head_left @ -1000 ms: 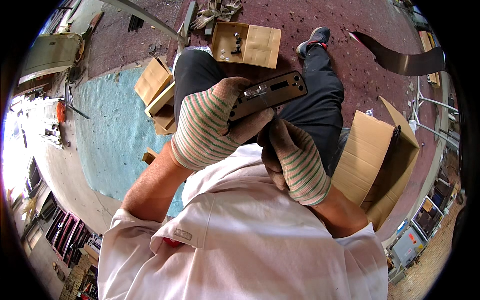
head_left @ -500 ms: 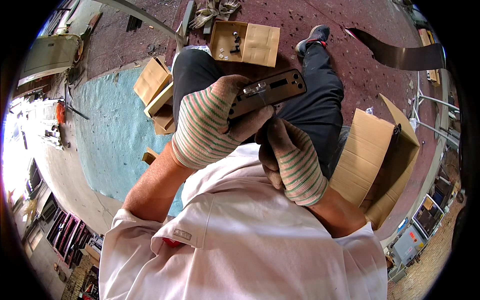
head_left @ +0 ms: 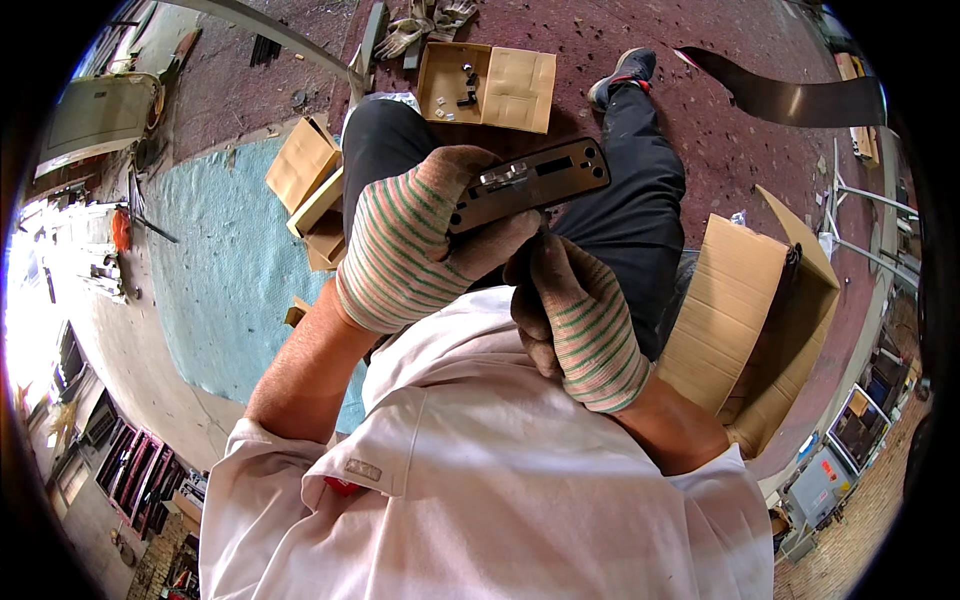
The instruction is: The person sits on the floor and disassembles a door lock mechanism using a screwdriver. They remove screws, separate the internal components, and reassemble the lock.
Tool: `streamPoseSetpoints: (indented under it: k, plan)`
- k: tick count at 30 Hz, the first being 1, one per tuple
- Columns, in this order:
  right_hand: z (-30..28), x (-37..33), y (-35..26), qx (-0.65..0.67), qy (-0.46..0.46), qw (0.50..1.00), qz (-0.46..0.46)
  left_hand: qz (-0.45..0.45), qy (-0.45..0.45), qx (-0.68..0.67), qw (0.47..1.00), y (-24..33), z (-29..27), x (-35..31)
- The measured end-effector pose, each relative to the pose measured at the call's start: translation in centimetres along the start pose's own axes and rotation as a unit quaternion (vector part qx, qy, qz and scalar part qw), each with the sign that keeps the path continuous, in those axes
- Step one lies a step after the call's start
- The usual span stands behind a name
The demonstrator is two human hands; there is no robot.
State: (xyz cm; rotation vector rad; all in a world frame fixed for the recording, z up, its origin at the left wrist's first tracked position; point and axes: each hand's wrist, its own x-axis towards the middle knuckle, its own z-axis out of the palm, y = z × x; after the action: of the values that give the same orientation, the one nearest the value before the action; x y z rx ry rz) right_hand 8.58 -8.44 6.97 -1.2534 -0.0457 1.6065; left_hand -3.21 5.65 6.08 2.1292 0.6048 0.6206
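Between the thumb and fingers of my left hand (head_left: 420, 235) is a long bronze-brown metal plate (head_left: 550, 178) with rounded ends, round holes and a dark rectangular slot. A small clear or shiny piece (head_left: 503, 177) sits on its face. The plate tilts up toward the right, above my lap. My right hand (head_left: 580, 315) is just below, its fingers curled and pinched close to the left fingertips. Something dark shows at that pinch, too small and shaded to name. Both hands wear striped work gloves with dark, coated fingers.
An open cardboard box (head_left: 455, 85) with small black and white parts lies ahead. A larger open carton (head_left: 740, 310) stands at my right, and cardboard pieces (head_left: 305, 175) lie left on a blue-green mat (head_left: 220, 270). Gloves (head_left: 425, 25) and a curved dark strip (head_left: 800, 100) are farther off.
Both hands and the plate have shifted very slightly to the left. My grip on the plate looks the same.
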Motion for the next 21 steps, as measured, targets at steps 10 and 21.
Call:
streamPoseSetpoints:
  k: [10, 21]
  plan:
    - [0.21, 0.02, -0.78, 0.100, -0.015, 0.993, 0.056, -0.027, 0.015, -0.047, 0.998, -0.28, -0.31, -0.28]
    - [-0.73, 0.48, -0.37, 0.129, -0.087, 0.986, 0.064, -0.018, 0.032, -0.024, 0.999, -0.03, -0.38, -0.09]
